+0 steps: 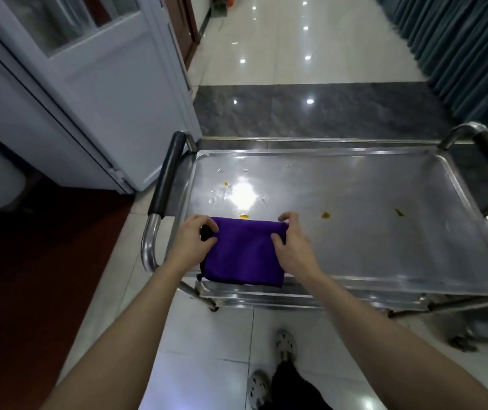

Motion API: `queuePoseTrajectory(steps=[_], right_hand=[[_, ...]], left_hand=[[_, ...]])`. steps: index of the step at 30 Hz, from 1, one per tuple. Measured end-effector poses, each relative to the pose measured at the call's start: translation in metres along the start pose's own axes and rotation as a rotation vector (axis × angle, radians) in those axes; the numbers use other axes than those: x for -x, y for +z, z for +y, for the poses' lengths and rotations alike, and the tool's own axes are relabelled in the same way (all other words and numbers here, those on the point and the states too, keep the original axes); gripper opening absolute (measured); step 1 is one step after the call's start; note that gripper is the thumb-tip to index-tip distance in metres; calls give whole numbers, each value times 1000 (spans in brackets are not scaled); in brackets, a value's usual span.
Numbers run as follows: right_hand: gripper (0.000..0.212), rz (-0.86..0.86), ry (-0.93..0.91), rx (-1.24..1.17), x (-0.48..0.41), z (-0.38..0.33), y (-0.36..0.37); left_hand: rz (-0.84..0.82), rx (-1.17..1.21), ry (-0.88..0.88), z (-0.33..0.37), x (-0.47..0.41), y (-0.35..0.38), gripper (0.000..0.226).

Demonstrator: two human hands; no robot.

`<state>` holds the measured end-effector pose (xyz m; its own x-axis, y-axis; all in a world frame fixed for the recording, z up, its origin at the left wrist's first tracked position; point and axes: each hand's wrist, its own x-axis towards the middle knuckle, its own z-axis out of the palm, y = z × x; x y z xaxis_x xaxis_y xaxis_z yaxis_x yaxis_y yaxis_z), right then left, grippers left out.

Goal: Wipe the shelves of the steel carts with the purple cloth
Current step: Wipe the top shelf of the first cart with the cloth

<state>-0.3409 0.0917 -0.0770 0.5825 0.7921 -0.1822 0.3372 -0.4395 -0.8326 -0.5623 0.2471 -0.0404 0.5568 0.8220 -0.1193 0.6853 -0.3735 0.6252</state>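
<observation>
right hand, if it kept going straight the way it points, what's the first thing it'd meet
Probably the small orange scrap on the steel shelf, just past the purple cloth that the right hand pinches; depth is unclear.

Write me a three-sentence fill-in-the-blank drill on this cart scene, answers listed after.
The cloth on the cart's top shelf is ____ in colour. The padded handle at the cart's left end is ____. Two yellowish scraps lie on the shelf to the ____ of the cloth.
Missing words: purple; black; right.
</observation>
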Motion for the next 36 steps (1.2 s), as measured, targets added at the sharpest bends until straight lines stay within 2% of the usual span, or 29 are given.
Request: queuePoseTrajectory(steps=[2, 5, 9, 12, 18, 22, 27, 36], right_hand=[[33, -109, -35, 135, -10, -4, 17], [49, -234, -61, 328, -15, -5, 41], [55, -265, -258, 515, -10, -8, 76], [60, -299, -314, 616, -2, -14, 101], [70, -246, -237, 761, 1, -22, 146], [74, -222, -89, 830, 13, -15, 174], [72, -99, -62, 822, 20, 1, 195], [76, -87, -85, 816, -44, 1, 200]], left_hand=[[-16, -95, -42, -8, -5, -7, 29], [-68, -195, -68, -15, -11, -20, 31], [88, -257, 29, -19, -24, -44, 25], [221, -339, 116, -20, -34, -59, 23], [230, -367, 128, -38, -67, -83, 38], [149, -304, 72, -53, -102, -91, 60], [15, -144, -5, -63, -145, -88, 84], [124, -121, -8, -70, -149, -71, 78]])
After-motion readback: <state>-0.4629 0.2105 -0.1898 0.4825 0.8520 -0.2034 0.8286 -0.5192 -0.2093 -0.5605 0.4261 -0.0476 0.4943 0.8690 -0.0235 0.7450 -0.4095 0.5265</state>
